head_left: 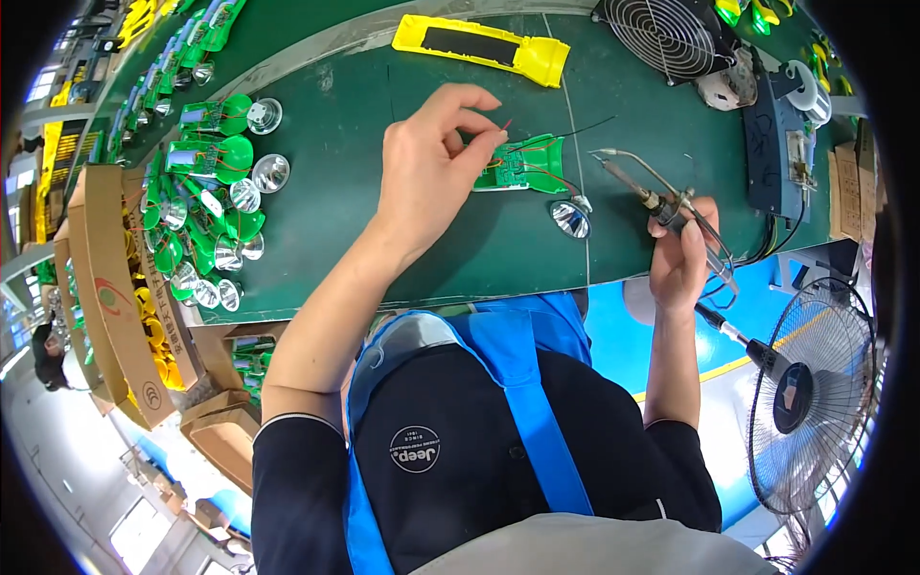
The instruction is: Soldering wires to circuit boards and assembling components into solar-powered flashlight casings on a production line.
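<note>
My left hand point(436, 163) pinches thin red and black wires at the left edge of a green circuit board point(522, 165) that lies on the dark green bench point(326, 192). A shiny round reflector point(571, 218) is attached by wires just below the board. My right hand point(678, 261) grips a soldering iron point(644, 192) with its metal tip pointing up and left, a short way to the right of the board and apart from it.
Several finished green boards with reflectors point(216, 216) lie piled at the bench's left. A yellow plastic housing point(484, 45) rests at the far edge. A small black fan point(666, 34) stands top right, a standing fan point(810, 393) lower right, cardboard boxes point(115, 297) left.
</note>
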Available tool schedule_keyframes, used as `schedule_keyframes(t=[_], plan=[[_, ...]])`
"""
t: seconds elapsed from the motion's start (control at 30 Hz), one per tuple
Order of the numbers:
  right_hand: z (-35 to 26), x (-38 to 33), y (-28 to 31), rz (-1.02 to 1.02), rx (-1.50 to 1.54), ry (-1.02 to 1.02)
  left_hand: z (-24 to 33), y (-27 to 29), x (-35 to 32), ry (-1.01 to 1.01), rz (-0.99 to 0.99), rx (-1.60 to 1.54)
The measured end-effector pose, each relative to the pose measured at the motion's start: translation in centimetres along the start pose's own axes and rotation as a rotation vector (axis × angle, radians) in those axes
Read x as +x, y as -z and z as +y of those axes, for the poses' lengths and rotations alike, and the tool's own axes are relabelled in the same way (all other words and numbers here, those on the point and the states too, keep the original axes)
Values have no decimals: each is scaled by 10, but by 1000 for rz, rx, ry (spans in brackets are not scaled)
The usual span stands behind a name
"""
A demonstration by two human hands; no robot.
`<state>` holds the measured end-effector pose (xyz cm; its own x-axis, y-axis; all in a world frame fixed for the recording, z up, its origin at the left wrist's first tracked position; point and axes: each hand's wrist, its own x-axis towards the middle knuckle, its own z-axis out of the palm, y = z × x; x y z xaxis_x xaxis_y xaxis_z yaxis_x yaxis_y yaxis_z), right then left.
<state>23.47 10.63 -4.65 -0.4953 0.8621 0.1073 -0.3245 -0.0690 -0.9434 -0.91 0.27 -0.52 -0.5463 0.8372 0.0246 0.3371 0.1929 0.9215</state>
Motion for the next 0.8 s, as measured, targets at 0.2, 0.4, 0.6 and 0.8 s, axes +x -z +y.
schedule_keyframes(t=[0.2,0.4,0.6,0.8], plan=[[-1,9,-31,-54,-195,-119,-20,8,-3,-437,-102,97],[0,14,-32,-99,-343,-86,-6,7,-7,-557,-153,510],[0,14,-34,-118,-384,-82,6,6,-8,-426,-195,595],[-1,15,-33,-182,-455,-40,8,6,-7,-427,-205,610]])
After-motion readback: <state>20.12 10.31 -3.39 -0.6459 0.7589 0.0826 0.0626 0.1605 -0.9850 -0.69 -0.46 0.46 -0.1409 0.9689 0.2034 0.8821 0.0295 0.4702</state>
